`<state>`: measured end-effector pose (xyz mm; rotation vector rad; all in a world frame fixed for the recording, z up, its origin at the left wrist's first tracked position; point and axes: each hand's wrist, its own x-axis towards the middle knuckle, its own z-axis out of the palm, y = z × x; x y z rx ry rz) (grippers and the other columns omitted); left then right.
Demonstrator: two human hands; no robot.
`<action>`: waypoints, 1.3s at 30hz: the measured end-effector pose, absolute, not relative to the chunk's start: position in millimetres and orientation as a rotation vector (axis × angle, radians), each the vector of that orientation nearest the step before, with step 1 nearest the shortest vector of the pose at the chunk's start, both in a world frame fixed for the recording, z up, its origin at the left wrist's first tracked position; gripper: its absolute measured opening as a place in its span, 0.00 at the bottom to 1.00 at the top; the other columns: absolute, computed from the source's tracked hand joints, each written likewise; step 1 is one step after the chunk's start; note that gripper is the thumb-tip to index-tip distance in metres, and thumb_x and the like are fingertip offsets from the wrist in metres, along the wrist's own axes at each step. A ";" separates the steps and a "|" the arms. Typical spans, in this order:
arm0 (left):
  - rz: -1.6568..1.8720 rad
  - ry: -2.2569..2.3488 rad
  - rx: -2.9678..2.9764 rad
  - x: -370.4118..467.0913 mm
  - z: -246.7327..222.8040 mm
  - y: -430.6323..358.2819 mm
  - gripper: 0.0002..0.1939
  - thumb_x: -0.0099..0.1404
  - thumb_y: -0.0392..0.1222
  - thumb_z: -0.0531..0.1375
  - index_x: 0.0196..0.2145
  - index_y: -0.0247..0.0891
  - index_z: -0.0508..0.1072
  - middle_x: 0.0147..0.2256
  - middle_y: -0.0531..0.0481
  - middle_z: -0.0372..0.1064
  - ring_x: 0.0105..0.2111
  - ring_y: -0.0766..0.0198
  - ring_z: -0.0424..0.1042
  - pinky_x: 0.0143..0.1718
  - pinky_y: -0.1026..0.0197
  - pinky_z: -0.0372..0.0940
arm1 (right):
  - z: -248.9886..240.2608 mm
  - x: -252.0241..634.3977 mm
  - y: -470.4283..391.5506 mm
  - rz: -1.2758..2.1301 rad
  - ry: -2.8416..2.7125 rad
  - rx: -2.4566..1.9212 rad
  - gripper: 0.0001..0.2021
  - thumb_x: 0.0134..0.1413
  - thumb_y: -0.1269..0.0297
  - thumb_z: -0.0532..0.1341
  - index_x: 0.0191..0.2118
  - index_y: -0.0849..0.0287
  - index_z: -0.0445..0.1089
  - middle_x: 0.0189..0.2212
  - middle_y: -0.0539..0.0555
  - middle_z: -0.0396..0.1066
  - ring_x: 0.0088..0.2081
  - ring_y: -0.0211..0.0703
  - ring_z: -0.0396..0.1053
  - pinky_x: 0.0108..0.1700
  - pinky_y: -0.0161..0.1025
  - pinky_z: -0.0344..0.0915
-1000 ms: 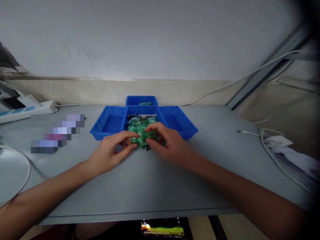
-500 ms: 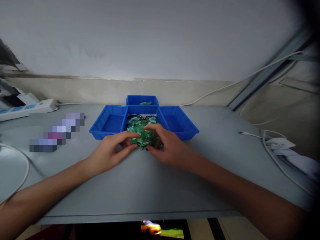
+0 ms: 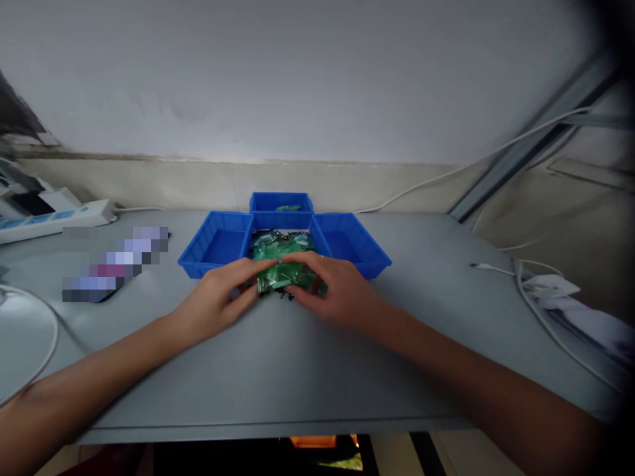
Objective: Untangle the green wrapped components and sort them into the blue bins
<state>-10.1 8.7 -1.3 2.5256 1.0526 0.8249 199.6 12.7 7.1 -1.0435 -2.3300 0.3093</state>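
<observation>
Glossy green translucent pieces (image 3: 276,247) are touched by left hand (image 3: 217,296) and right hand (image 3: 342,291); grip can't be told. Blue plastic trays (image 3: 187,264) are placed alongside.

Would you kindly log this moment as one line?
left hand: at green pile | right hand: at same pile | rear blue bin: some green pieces

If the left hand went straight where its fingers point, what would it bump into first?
The left hand would probably meet the green pieces first, then the right hand's fingers. It may be touching the pieces; depth is hard to tell.
</observation>
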 end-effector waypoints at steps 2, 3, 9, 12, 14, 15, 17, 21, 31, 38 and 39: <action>0.830 1.061 2.553 -12.2 -2.2 10.2 0.17 0.63 0.35 0.48 0.50 0.40 0.61 0.39 0.50 0.67 0.36 0.67 0.67 0.35 0.67 0.62 | 8.7 199.4 13.3 0.316 -2.354 -1.048 0.17 0.49 0.68 0.55 0.47 0.58 0.60 0.39 0.53 0.69 0.33 0.38 0.67 0.33 0.34 0.60; 0.838 1.066 2.554 -12.7 -2.1 10.6 0.17 0.63 0.36 0.49 0.50 0.41 0.61 0.40 0.51 0.68 0.37 0.67 0.67 0.37 0.66 0.61 | 9.8 199.2 13.5 0.321 -2.352 -1.051 0.16 0.50 0.68 0.55 0.47 0.58 0.60 0.39 0.53 0.68 0.33 0.38 0.67 0.32 0.34 0.60; 0.770 1.099 2.486 -9.8 4.1 8.7 0.10 0.64 0.37 0.48 0.29 0.35 0.67 0.21 0.56 0.65 0.22 0.72 0.64 0.25 0.71 0.58 | 15.7 197.0 11.9 0.331 -2.342 -1.052 0.09 0.56 0.63 0.50 0.29 0.60 0.63 0.22 0.47 0.66 0.21 0.32 0.61 0.24 0.31 0.53; 0.747 1.103 2.483 -9.0 4.9 7.6 0.14 0.65 0.38 0.47 0.22 0.35 0.61 0.17 0.58 0.58 0.18 0.73 0.60 0.21 0.71 0.55 | 15.5 197.3 11.0 0.257 -2.355 -1.093 0.14 0.56 0.61 0.50 0.22 0.60 0.58 0.17 0.45 0.60 0.18 0.30 0.56 0.22 0.31 0.48; 0.726 1.103 2.490 -9.7 3.8 7.7 0.13 0.65 0.39 0.47 0.23 0.35 0.60 0.17 0.58 0.57 0.17 0.73 0.59 0.20 0.71 0.53 | 14.5 198.0 11.2 0.227 -2.348 -1.104 0.15 0.56 0.60 0.50 0.21 0.60 0.56 0.16 0.45 0.58 0.18 0.29 0.55 0.22 0.31 0.47; 0.718 1.103 2.495 -10.1 3.1 7.8 0.13 0.65 0.39 0.47 0.24 0.35 0.60 0.17 0.58 0.57 0.17 0.73 0.58 0.20 0.71 0.53 | 14.0 198.4 11.5 0.218 -2.345 -1.105 0.15 0.56 0.59 0.50 0.21 0.60 0.55 0.16 0.45 0.57 0.18 0.29 0.55 0.22 0.31 0.46; 0.713 1.100 2.506 -10.9 1.9 8.0 0.12 0.65 0.39 0.47 0.24 0.35 0.60 0.17 0.58 0.57 0.18 0.73 0.59 0.19 0.71 0.53 | 13.5 198.9 12.0 0.202 -2.336 -1.105 0.16 0.55 0.58 0.51 0.20 0.60 0.54 0.15 0.44 0.56 0.18 0.29 0.54 0.22 0.31 0.46; 0.711 1.081 2.517 -11.0 2.0 7.7 0.12 0.65 0.39 0.47 0.24 0.35 0.60 0.18 0.57 0.58 0.18 0.73 0.59 0.19 0.71 0.53 | 14.6 199.0 11.8 0.218 -2.334 -1.117 0.17 0.55 0.58 0.51 0.20 0.60 0.53 0.15 0.44 0.55 0.17 0.29 0.53 0.22 0.31 0.45; 0.676 1.043 2.464 -9.9 4.1 6.0 0.13 0.66 0.39 0.45 0.24 0.36 0.58 0.18 0.57 0.56 0.18 0.72 0.58 0.20 0.69 0.54 | 7.7 199.0 12.2 0.156 -2.380 -1.051 0.17 0.56 0.58 0.49 0.20 0.59 0.52 0.16 0.45 0.54 0.17 0.29 0.50 0.22 0.32 0.44; 0.812 1.027 2.484 -5.6 10.8 3.5 0.11 0.64 0.38 0.48 0.26 0.35 0.63 0.28 0.51 0.61 0.30 0.68 0.62 0.31 0.66 0.59 | 9.2 200.6 11.2 0.156 -2.384 -1.091 0.20 0.57 0.57 0.48 0.17 0.60 0.55 0.13 0.45 0.51 0.15 0.29 0.49 0.21 0.33 0.42; 0.829 1.004 2.468 -5.2 11.5 3.1 0.09 0.64 0.37 0.48 0.27 0.34 0.64 0.32 0.50 0.62 0.33 0.68 0.63 0.34 0.66 0.60 | 9.5 200.7 11.4 0.157 -2.377 -1.100 0.20 0.56 0.57 0.48 0.17 0.60 0.55 0.12 0.45 0.51 0.15 0.28 0.48 0.21 0.33 0.41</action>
